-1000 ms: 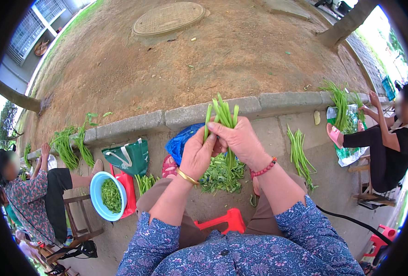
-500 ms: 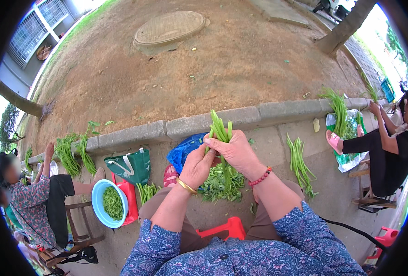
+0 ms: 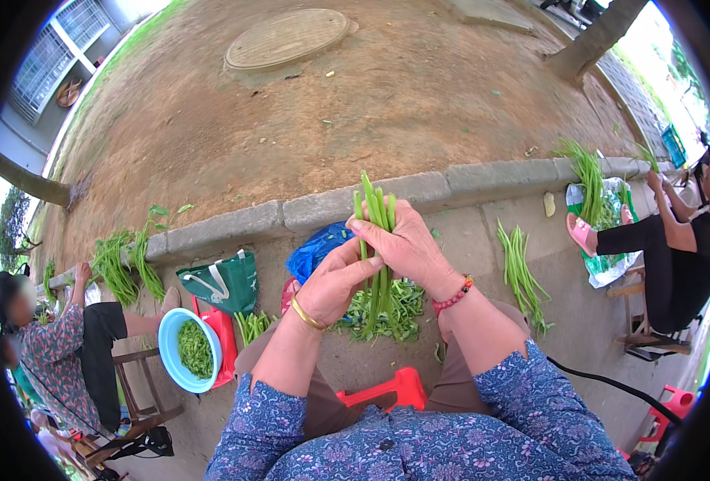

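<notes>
My right hand (image 3: 409, 247) is closed around a small bunch of green vegetable stems (image 3: 381, 295), held upright over my lap. The cut-looking ends stick up above my fingers, and the lower parts hang down below. Against the bunch, from the left and a little lower, my left hand (image 3: 335, 280) is closed, its thumb and fingers pinching the stems. Below them on the ground is a pile of torn green leaves (image 3: 407, 314), partly hidden by my hands and the stems. More long stems (image 3: 522, 268) lie in a bundle to the right.
To the left stand a light blue basin (image 3: 165, 355) of chopped greens, a red bag (image 3: 225, 345), a green tote bag (image 3: 239, 290) and a blue plastic bag (image 3: 316, 255). A stone curb (image 3: 331, 207) runs ahead. A red stool (image 3: 409, 389) is beneath me. Seated people are at both sides.
My left hand has dropped slightly and its thumb now lies across the front of the stems. The bunch stands straighter, with more of it showing below my hands. The view has shifted a little.
</notes>
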`<state>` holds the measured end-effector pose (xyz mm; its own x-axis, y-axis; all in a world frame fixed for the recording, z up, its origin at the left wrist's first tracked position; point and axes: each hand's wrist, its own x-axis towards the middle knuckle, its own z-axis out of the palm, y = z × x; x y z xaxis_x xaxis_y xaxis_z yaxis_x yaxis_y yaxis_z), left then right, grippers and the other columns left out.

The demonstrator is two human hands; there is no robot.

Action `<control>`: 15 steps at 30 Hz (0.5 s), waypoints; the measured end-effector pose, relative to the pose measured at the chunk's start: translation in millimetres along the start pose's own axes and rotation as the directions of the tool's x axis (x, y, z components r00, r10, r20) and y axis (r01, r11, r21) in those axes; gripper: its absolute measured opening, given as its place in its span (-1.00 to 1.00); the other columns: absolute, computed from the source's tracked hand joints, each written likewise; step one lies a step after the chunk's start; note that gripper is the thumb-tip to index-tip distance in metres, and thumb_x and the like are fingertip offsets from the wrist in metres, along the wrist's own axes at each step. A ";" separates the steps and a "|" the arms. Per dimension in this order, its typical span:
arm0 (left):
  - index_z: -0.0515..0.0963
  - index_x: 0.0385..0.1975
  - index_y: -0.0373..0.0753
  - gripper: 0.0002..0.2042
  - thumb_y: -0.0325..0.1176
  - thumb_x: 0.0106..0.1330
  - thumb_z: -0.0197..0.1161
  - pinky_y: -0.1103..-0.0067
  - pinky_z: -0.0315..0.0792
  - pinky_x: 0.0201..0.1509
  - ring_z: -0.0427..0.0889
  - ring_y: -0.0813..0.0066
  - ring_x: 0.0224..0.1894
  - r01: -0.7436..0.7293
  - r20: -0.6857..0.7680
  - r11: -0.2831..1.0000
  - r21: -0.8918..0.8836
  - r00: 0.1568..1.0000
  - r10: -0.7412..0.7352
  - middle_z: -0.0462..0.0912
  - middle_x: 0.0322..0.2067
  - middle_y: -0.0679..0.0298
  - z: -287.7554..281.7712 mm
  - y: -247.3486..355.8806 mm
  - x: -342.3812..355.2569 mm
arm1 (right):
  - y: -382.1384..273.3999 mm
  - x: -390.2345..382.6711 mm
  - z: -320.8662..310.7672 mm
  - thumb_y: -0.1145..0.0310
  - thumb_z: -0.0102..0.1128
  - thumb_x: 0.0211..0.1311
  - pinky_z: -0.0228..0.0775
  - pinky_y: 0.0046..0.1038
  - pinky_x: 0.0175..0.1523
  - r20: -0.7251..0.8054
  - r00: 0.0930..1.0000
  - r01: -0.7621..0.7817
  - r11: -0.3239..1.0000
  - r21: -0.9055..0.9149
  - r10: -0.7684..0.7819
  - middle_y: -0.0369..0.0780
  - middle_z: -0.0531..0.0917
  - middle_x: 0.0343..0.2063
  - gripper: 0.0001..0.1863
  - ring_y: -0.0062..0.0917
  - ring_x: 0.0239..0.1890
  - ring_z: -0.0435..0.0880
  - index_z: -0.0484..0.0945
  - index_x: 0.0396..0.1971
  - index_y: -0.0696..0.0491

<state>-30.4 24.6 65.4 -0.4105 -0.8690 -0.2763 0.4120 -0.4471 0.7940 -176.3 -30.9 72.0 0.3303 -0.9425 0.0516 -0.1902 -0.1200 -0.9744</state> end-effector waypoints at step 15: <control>0.43 -0.12 -0.23 -0.84 -0.41 0.37 0.02 0.42 0.52 -0.25 0.56 0.42 -0.43 -0.042 -0.052 0.997 -0.057 0.998 0.039 0.53 -0.42 0.29 4.3 -6.7 1.6 | -10.9 -6.3 -5.3 0.03 0.18 0.25 0.32 -0.63 -0.72 0.312 0.914 -0.353 0.888 0.295 0.259 -0.28 0.53 -0.67 -0.56 -0.63 -0.78 0.53 0.52 -0.33 0.20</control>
<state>-37.3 27.1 62.0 -0.3509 -0.8957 -0.2731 0.4746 -0.4215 0.7727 -181.2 -25.3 83.5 0.5414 -0.7950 -0.2736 -0.0124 0.3178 -0.9481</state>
